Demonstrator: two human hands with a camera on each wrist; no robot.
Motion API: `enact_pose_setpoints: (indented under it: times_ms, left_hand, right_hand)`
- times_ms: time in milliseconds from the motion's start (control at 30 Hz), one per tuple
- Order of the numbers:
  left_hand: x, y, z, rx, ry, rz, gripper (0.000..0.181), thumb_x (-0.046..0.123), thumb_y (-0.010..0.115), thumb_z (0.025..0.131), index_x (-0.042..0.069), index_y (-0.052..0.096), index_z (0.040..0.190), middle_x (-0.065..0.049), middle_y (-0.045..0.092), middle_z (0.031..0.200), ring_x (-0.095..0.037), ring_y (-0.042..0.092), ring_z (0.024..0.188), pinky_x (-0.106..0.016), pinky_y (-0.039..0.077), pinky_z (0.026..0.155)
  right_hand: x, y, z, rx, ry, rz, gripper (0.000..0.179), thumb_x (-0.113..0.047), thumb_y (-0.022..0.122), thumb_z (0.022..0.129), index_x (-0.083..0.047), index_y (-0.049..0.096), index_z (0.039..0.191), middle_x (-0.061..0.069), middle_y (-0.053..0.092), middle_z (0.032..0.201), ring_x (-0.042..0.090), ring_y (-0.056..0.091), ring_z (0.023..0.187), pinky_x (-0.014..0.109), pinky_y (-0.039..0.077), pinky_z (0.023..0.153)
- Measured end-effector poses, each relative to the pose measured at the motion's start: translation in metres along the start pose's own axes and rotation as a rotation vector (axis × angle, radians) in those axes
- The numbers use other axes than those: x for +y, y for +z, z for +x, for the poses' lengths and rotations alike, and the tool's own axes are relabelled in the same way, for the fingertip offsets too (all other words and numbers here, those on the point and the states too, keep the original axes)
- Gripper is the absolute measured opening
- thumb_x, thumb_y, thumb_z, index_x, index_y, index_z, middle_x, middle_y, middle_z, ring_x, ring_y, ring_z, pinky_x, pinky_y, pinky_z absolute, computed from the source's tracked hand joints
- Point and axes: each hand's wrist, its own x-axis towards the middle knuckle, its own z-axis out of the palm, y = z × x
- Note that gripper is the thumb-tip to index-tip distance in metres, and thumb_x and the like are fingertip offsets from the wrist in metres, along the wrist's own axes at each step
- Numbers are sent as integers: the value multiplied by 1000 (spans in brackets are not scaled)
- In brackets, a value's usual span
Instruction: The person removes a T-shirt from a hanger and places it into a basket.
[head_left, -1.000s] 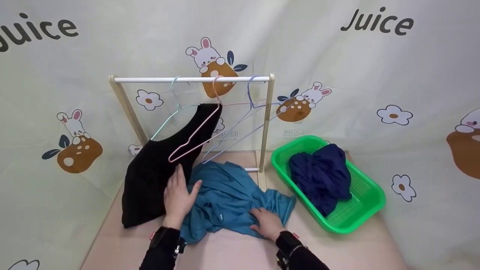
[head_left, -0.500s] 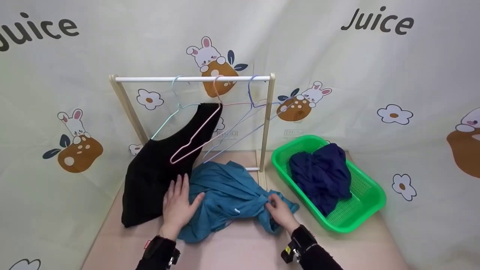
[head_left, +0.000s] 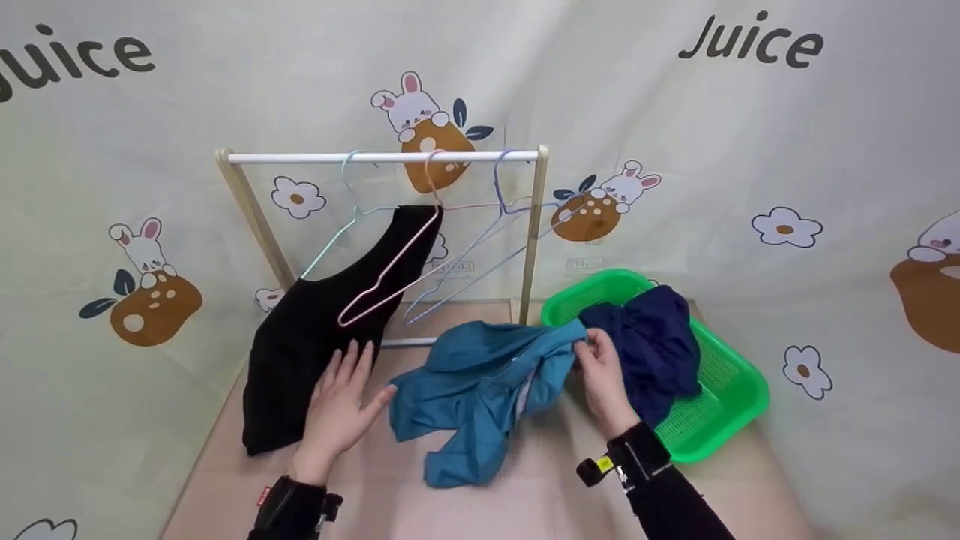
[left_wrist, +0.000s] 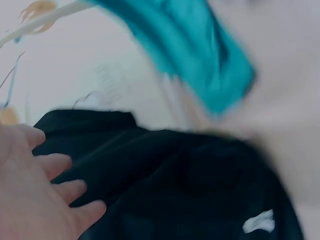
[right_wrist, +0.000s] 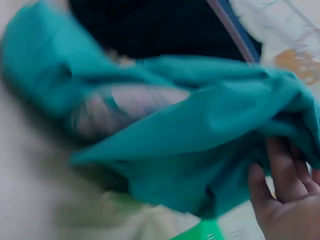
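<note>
My right hand (head_left: 604, 375) pinches one end of a teal garment (head_left: 480, 390) and holds it up, its loose ends drooping to the left. Folds hide its exact kind; the right wrist view shows the teal cloth (right_wrist: 200, 130) blurred, with a pale patch inside. My left hand (head_left: 337, 412) has its fingers spread beside a black sleeveless top (head_left: 300, 360), apart from the teal cloth; whether it touches the black top I cannot tell. That top hangs from a mint hanger (head_left: 330, 244). In the left wrist view a small white mark (left_wrist: 260, 222) shows on the black fabric.
A white-barred rack (head_left: 300, 158) with wooden posts stands at the back. A pink hanger (head_left: 386, 274) and a blue hanger (head_left: 480, 244) hang from it beside the mint one. On the right is a green basket (head_left: 739, 382) holding a navy garment (head_left: 649, 345).
My right hand has taken hold of the teal garment and moved up and right, lifting it off the table. My left hand has shifted slightly left, away from the teal cloth.
</note>
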Motion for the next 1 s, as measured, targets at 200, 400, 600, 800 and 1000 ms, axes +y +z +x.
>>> enact_pose_setpoints:
  times_ms: [200, 400, 600, 800, 1000]
  left_hand:
    - [-3, -33, 8, 46, -1, -9, 82, 45, 62, 94, 5, 26, 156, -22, 22, 159, -44, 19, 145, -68, 26, 106]
    - [-3, -46, 11, 159, 56, -34, 82, 42, 64, 93, 3, 27, 155, -23, 22, 160, -43, 23, 144, -62, 26, 109]
    - [-2, -58, 13, 280, 91, -48, 84, 48, 61, 94, 6, 24, 157, -18, 19, 162, -43, 24, 143, -63, 26, 108]
    - [1, -68, 15, 337, 111, -66, 83, 51, 56, 96, 7, 23, 157, -17, 18, 162, -42, 22, 145, -59, 23, 112]
    - [-1, -72, 16, 348, 109, -70, 83, 52, 55, 97, 6, 22, 157, -18, 19, 162, -41, 21, 145, -55, 17, 115]
  right_hand:
    - [-47, -5, 17, 47, -124, 107, 8, 2, 43, 101, -2, 48, 105, 2, 59, 85, 10, 54, 71, 22, 44, 63]
    - [-105, -12, 35, 128, -220, 152, 9, 3, 40, 102, -1, 47, 105, 5, 57, 92, 12, 55, 80, 22, 45, 71]
    - [-162, -18, 51, 193, -374, 310, 11, 6, 39, 101, 0, 48, 105, 8, 58, 86, 15, 53, 74, 24, 46, 68]
    - [-201, -31, 59, 182, -535, 375, 4, 2, 47, 101, 4, 47, 105, 12, 52, 82, 17, 45, 65, 25, 42, 62]
    - [-218, -52, 57, 235, -611, 396, 8, 3, 48, 101, 7, 48, 108, 15, 45, 84, 21, 36, 62, 24, 37, 59]
